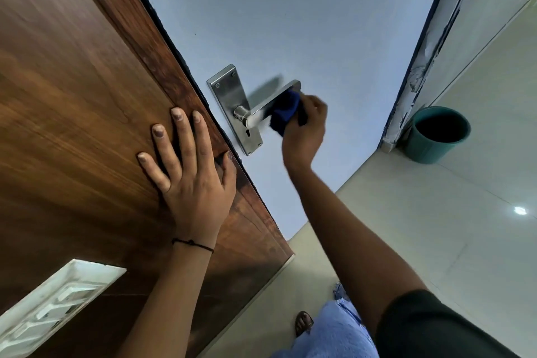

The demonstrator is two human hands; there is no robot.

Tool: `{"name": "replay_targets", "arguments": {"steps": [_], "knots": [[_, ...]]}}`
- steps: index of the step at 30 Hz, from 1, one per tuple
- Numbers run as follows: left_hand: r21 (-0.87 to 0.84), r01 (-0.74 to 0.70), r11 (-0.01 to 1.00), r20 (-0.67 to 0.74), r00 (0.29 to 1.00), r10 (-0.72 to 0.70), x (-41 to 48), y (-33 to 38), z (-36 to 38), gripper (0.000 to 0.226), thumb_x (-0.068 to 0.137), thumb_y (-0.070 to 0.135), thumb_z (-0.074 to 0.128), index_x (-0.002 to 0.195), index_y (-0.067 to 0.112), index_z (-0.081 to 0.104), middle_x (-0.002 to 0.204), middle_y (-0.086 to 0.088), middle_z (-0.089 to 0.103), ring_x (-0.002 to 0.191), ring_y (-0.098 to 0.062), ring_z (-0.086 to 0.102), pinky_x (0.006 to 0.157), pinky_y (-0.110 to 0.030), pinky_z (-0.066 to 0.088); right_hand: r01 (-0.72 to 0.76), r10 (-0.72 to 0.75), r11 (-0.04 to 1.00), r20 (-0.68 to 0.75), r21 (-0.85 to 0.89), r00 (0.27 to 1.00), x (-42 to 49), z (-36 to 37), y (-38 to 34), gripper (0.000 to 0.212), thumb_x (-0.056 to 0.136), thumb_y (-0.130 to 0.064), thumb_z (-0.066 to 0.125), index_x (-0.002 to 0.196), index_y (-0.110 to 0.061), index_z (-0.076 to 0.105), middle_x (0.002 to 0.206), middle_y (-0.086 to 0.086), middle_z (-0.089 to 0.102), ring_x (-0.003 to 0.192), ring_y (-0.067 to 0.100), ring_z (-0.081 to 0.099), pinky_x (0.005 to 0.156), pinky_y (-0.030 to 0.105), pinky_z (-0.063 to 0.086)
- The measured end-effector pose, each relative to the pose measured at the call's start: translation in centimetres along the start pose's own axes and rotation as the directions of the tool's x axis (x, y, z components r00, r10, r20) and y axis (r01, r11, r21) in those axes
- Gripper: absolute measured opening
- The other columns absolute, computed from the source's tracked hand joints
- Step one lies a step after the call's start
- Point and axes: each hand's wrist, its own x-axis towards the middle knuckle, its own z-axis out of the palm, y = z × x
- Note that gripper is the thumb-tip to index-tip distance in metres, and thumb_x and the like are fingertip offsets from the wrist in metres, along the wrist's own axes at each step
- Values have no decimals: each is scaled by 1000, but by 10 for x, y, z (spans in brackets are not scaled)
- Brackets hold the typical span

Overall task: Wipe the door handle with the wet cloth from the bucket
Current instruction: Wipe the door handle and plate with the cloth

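A steel lever door handle (261,109) on a long backplate (229,96) is fixed to a pale blue door (290,23). My right hand (306,128) is shut on a dark blue cloth (286,112), which presses against the outer half of the lever. My left hand (186,166) lies flat and spread on the brown wooden frame (87,96) left of the door, holding nothing. A green bucket (437,134) stands on the floor at the right, by the far door edge; its inside looks dark.
A white switch plate (49,308) sits on the wooden panel at the lower left. Pale floor tiles (436,241) stretch to the right. My knee in light blue trousers and a sandalled foot (303,322) are at the bottom centre.
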Motion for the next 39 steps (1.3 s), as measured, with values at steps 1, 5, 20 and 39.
{"name": "replay_targets", "arguments": {"steps": [1,5,20,39], "knots": [[0,1,1000,1,1000,-1,0,0,0,75,94,36,48,151,12,5,154,-13,18,140,-37,9,116,-44,-16,-20,20,1000,-18,0,1000,9,-2,-2,44,80,5,48,115,-12,69,120,5,56,80,-27,48,70,-6,34],[-9,19,1000,1,1000,-19,0,1,1,76,94,38,46,152,13,4,158,-7,10,146,-25,-19,116,-44,-16,93,-91,995,35,-40,995,-10,5,-2,43,82,-1,48,116,-19,69,122,-1,53,88,-5,57,78,10,44],[-43,48,998,3,999,-48,-1,1,4,78,94,40,47,152,15,3,159,0,-19,145,-22,-21,116,-45,-15,563,-492,777,288,-281,822,-8,-3,10,42,82,-5,46,116,-15,69,126,15,58,106,38,52,78,37,50],[-17,49,999,36,998,-49,0,3,1,76,93,39,43,152,14,2,158,-1,-21,145,-23,-22,115,-45,-18,-351,331,935,492,-54,805,-18,-6,-11,47,73,17,37,99,-12,63,105,15,64,93,34,64,80,49,59]]}}
